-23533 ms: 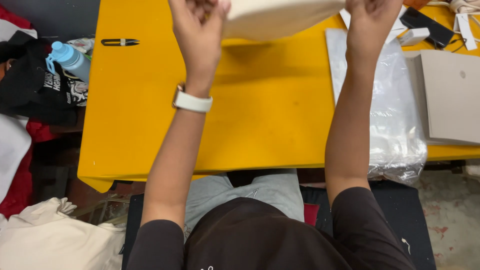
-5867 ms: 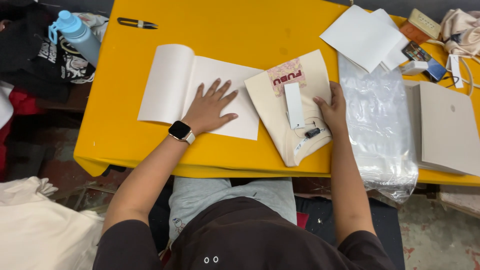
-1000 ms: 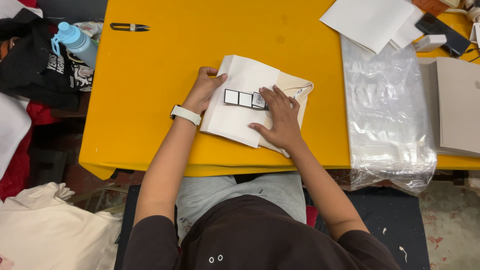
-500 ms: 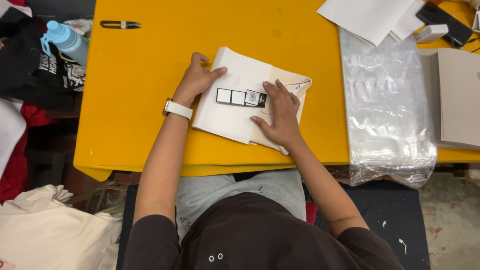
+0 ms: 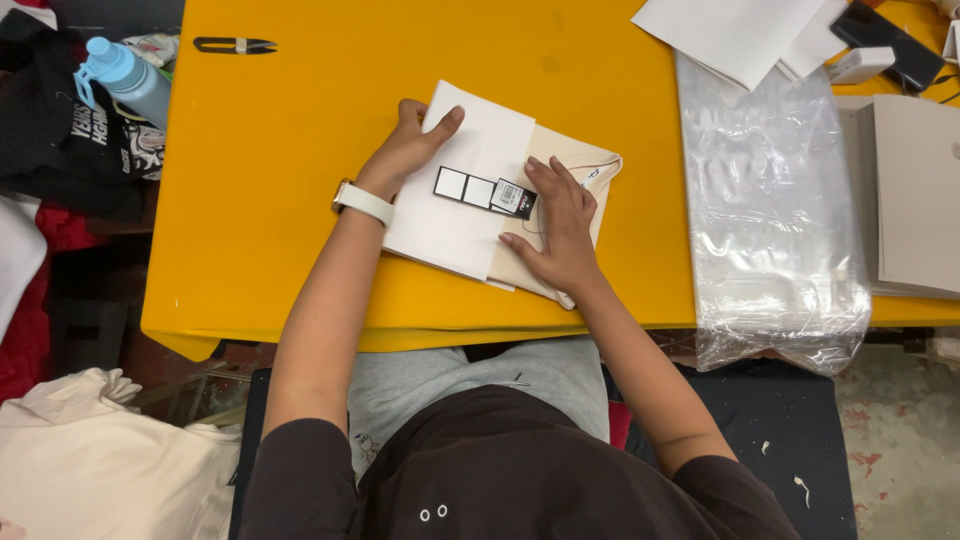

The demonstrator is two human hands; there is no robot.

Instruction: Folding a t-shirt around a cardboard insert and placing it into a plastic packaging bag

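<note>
Cream folded garment under white paper, long axis tilted rightward-down

On the surface, near its front edge, lies a folded garment, and a sheet of paper lies over its left part. A hang tag lies on the paper, at the middle. The left hand rests on the left edge of the paper; the right hand lies on the garment, just right of the tag. At the far left corner of the surface lie thread snips. To the right of the garment lies a pile of plastic bags, which hangs over the front edge. Behind it lie loose paper sheets. A water bottle lies left of the surface, on a heap of clothes.
</note>
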